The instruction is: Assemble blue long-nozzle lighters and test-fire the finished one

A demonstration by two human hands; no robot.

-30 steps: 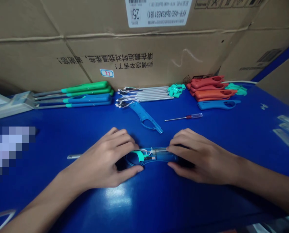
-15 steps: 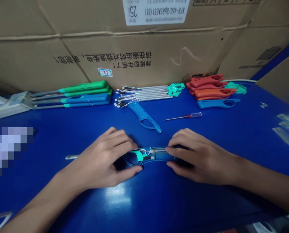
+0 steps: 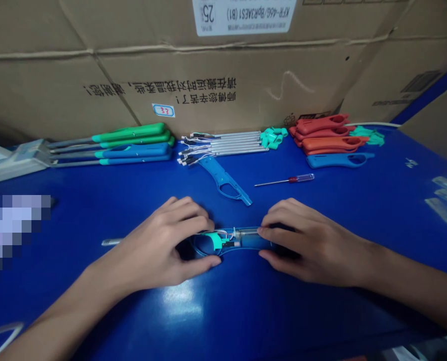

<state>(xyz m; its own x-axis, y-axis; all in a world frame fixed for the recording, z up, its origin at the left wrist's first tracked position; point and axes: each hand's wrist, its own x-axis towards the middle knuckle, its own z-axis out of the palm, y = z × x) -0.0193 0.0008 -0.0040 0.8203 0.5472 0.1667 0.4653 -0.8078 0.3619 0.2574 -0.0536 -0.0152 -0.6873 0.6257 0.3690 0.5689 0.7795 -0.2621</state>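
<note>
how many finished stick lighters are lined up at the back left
4: two green-handled plastic stick lighters nearest the cardboard box, two blue-handled ones just in front. The open blue lighter being held isn't counted. None seem hidden.

Left hand [image 3: 162, 248] and right hand [image 3: 309, 248] rest palms down, facing each other, thumbs and fingers pinched inward

I am facing a glossy blue counter [image 3: 133, 185]; stacked cardboard boxes [image 3: 39, 90] are filling the upper frame, and light is glaring off the counter at lower centre.
</note>
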